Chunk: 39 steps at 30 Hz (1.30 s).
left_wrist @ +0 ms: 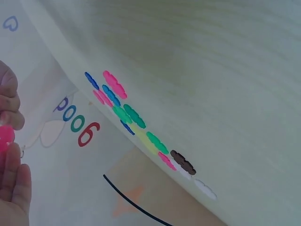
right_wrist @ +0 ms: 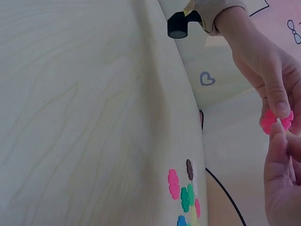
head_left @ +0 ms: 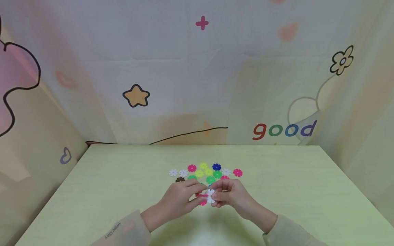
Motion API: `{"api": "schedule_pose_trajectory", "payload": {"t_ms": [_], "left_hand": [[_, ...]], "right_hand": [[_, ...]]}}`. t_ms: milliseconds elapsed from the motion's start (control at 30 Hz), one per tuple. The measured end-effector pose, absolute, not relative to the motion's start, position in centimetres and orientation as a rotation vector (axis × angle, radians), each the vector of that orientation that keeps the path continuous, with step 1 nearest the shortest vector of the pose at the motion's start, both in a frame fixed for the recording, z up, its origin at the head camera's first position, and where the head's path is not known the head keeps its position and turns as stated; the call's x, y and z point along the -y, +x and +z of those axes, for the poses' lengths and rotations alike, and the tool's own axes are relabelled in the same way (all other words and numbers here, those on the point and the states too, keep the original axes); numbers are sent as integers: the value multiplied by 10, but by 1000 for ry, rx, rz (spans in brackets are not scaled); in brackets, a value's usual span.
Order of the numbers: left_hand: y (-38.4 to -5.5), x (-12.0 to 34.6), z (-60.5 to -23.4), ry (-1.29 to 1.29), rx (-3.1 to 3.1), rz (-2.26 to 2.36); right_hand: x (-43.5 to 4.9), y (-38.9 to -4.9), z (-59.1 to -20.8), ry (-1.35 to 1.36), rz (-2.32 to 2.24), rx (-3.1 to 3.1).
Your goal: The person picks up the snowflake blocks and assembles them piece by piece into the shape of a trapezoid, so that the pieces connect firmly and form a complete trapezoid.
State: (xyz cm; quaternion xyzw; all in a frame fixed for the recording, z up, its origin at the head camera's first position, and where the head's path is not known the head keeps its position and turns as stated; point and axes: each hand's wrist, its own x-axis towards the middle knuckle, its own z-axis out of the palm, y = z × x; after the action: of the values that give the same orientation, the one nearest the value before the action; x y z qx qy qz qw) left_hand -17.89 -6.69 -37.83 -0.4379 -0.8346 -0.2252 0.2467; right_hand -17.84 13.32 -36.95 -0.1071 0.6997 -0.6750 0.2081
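Note:
My left hand [head_left: 180, 198] pinches a pink notched plastic disc [head_left: 201, 195], turned edge-on in the head view. My right hand [head_left: 234, 196] holds a white notched disc [head_left: 210, 196] by its right side, facing the head camera. The two discs meet at their edges between the fingertips. In the right wrist view the pink disc [right_wrist: 270, 123] faces the camera, and a thin sliver of the white disc [right_wrist: 279, 121] shows at its slot. How deeply they interlock cannot be told. Both hands are held just above the near side of a spread of similar discs.
Loose discs lie flat on the table [head_left: 107, 191] beyond the hands: white [head_left: 173, 172], pink [head_left: 237, 173], dark blue [head_left: 217, 167], yellow [head_left: 203, 165], green [head_left: 210, 180] and brown [head_left: 180, 179]. Another pink disc [head_left: 202, 203] lies partly hidden below the hands. A printed curtain [head_left: 184, 85] stands behind the table.

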Motion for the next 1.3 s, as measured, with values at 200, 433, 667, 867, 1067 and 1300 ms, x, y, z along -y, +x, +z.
{"api": "schedule_pose_trajectory", "payload": {"t_ms": [200, 433, 667, 867, 1067, 1300], "left_hand": [[-179, 66, -385, -1144, 2348, -655], [-180, 66, -387, -1153, 2300, -677], [-186, 80, -383, -1065, 2415, -704], [-194, 91, -387, -975, 2501, -736], [-198, 96, -391, -949, 2510, -720], [-199, 95, -394, -925, 2581, -721]], "right_hand": [[-130, -179, -366, -271, -1860, -1981], [-133, -181, -363, -315, -1806, -1997], [-153, -205, -367, -332, -1664, -2235], [-169, -231, -381, -309, -1420, -2447], [-177, -246, -396, -315, -1175, -2584], [-178, -256, -410, -292, -867, -2746]]}}
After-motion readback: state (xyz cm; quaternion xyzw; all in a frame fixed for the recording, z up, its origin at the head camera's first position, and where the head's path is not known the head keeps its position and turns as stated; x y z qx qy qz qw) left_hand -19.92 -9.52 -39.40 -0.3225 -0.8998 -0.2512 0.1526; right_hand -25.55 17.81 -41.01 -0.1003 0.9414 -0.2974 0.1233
